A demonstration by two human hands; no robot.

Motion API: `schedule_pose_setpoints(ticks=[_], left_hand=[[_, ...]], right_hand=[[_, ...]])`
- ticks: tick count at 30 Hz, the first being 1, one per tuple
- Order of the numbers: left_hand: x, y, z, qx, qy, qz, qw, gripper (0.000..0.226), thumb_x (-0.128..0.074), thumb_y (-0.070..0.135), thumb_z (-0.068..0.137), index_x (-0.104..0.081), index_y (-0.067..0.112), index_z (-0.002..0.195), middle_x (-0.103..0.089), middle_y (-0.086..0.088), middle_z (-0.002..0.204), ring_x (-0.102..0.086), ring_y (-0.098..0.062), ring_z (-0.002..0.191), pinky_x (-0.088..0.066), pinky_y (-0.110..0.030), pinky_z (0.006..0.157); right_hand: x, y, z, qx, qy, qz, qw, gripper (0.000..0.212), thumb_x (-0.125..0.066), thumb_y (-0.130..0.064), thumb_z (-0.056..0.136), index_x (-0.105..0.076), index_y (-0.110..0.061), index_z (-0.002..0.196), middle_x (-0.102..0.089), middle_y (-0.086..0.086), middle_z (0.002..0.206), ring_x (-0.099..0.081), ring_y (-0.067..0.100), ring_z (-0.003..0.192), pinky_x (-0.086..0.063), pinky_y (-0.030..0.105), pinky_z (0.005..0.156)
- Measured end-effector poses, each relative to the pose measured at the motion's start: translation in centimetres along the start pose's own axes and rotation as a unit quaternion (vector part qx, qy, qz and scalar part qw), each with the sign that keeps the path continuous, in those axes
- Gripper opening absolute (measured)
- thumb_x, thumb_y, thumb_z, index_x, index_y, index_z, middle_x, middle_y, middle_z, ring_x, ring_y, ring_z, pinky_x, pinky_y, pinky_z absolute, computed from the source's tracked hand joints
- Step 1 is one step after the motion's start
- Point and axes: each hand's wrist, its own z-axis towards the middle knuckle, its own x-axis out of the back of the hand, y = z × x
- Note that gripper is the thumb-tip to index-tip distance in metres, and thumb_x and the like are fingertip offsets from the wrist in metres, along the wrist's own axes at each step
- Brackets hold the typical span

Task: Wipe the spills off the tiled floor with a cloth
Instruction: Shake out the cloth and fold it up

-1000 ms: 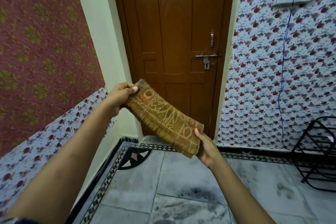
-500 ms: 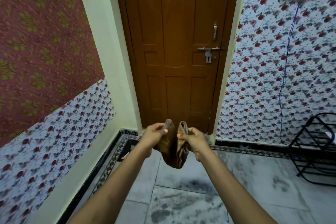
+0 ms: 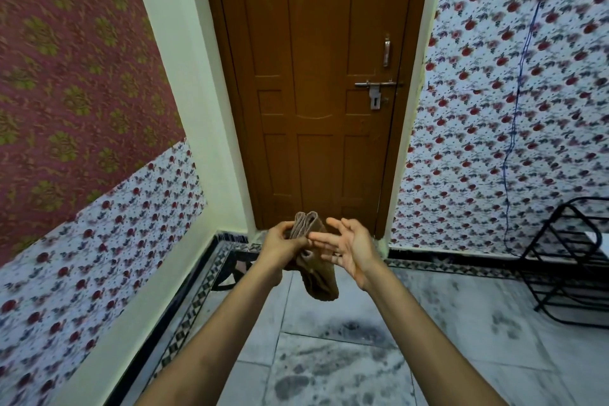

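One view, head camera. Left hand (image 3: 281, 245): grips folded brown cloth (image 3: 314, 260), held up in front of the wooden door (image 3: 313, 76). Right hand (image 3: 349, 249): fingers spread, palm beside the cloth, holding nothing. Dark spills (image 3: 349, 330) on tiled floor (image 3: 461, 339) below.

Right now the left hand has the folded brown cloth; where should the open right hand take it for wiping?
Take the cloth by its hanging lower fold, from the right side, where the right hand is open beside it. The left hand pinches the upper folded edges, so the bottom is free, thick and faces the dark spills on the tiled floor.
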Motion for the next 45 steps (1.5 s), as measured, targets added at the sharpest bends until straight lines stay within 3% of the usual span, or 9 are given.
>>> schedule_pose_setpoints(ticks=[3, 7, 12, 17, 23, 27, 31, 36, 45], left_hand=[[0.6, 0.2, 0.2, 0.033, 0.012, -0.053, 0.998, 0.028, -0.057, -0.001, 0.081, -0.063, 0.011, 0.105, -0.064, -0.016, 0.092, -0.061, -0.032, 0.085, -0.051, -0.040, 0.076], [2.2, 1.1, -0.1, 0.037, -0.039, -0.161, 0.985, 0.024, -0.052, 0.006, 0.081, -0.065, 0.013, 0.098, -0.064, -0.008, 0.081, -0.060, -0.022, 0.073, -0.045, -0.029, 0.065], [3.3, 1.2, 0.2, 0.059, -0.051, -0.270, 0.960, 0.016, -0.046, 0.009, 0.082, -0.061, 0.013, 0.078, -0.068, -0.005, 0.065, -0.062, -0.021, 0.064, -0.048, -0.034, 0.068], [4.2, -1.5, 0.5, 0.117, -0.035, -0.208, 0.970, 0.020, -0.045, 0.013, 0.082, -0.056, 0.010, 0.099, -0.062, -0.009, 0.086, -0.058, -0.023, 0.075, -0.043, -0.032, 0.066], [3.9, -3.1, 0.4, 0.101, 0.028, -0.088, 0.991, 0.042, -0.070, 0.043, 0.076, -0.064, 0.014, 0.105, -0.069, -0.007, 0.100, -0.066, -0.025, 0.088, -0.052, -0.033, 0.066], [3.8, -3.7, 0.6, 0.084, 0.052, -0.093, 0.991, 0.038, -0.064, 0.035, 0.085, -0.062, 0.008, 0.112, -0.066, -0.011, 0.108, -0.063, -0.027, 0.097, -0.051, -0.036, 0.079], [4.3, -4.4, 0.6, 0.084, 0.054, -0.088, 0.991, 0.027, -0.063, 0.034, 0.086, -0.062, 0.012, 0.102, -0.066, -0.008, 0.100, -0.064, -0.022, 0.086, -0.050, -0.030, 0.064], [5.2, -5.5, 1.4, 0.130, 0.031, -0.091, 0.987, 0.030, -0.066, 0.028, 0.084, -0.063, 0.010, 0.108, -0.065, -0.011, 0.109, -0.062, -0.029, 0.101, -0.049, -0.043, 0.089], [2.8, -6.3, 3.0, 0.146, -0.077, -0.075, 0.983, 0.033, -0.058, 0.009, 0.088, -0.056, 0.008, 0.120, -0.062, -0.011, 0.118, -0.060, -0.019, 0.091, -0.046, -0.030, 0.071]], right_hand=[[0.4, 0.4, 0.0, 0.072, 0.050, -0.056, 0.995, 0.045, -0.020, -0.038, 0.099, -0.041, -0.021, 0.135, -0.069, -0.003, 0.108, -0.054, 0.022, 0.115, -0.040, 0.034, 0.083], [2.1, 1.2, 0.6, 0.029, 0.178, -0.025, 0.983, 0.050, -0.049, -0.048, 0.091, -0.044, -0.018, 0.132, -0.050, 0.006, 0.133, -0.044, 0.025, 0.123, -0.037, 0.037, 0.094], [2.1, 2.6, -0.2, -0.084, -0.008, 0.172, 0.982, 0.060, -0.058, -0.056, 0.078, -0.057, -0.012, 0.118, -0.058, 0.017, 0.122, -0.054, 0.034, 0.117, -0.049, 0.049, 0.092], [1.3, 2.9, 0.3, -0.046, 0.033, 0.134, 0.989, 0.032, -0.049, -0.030, 0.095, -0.055, -0.010, 0.119, -0.064, 0.013, 0.114, -0.061, 0.026, 0.103, -0.055, 0.041, 0.079], [1.6, 3.7, 0.1, -0.013, 0.065, -0.057, 0.996, 0.025, -0.065, -0.036, 0.084, -0.063, -0.020, 0.103, -0.068, 0.002, 0.105, -0.064, 0.016, 0.096, -0.054, 0.031, 0.071], [1.4, 4.7, 0.3, -0.002, 0.084, -0.047, 0.995, 0.017, -0.066, -0.031, 0.084, -0.065, -0.020, 0.096, -0.069, 0.001, 0.100, -0.066, 0.015, 0.091, -0.052, 0.027, 0.065], [1.3, 5.8, 0.5, -0.015, 0.101, -0.032, 0.994, 0.013, -0.066, -0.029, 0.085, -0.065, -0.021, 0.095, -0.069, 0.000, 0.099, -0.065, 0.015, 0.090, -0.051, 0.027, 0.062], [0.7, 7.1, 1.1, -0.025, 0.138, -0.003, 0.990, 0.010, -0.067, -0.026, 0.084, -0.066, -0.019, 0.091, -0.070, -0.001, 0.092, -0.068, 0.013, 0.080, -0.053, 0.024, 0.056], [3.4, 8.4, 0.7, -0.055, 0.223, 0.026, 0.973, 0.011, -0.067, -0.025, 0.085, -0.066, -0.015, 0.083, -0.070, 0.003, 0.086, -0.068, 0.017, 0.075, -0.055, 0.027, 0.053]])
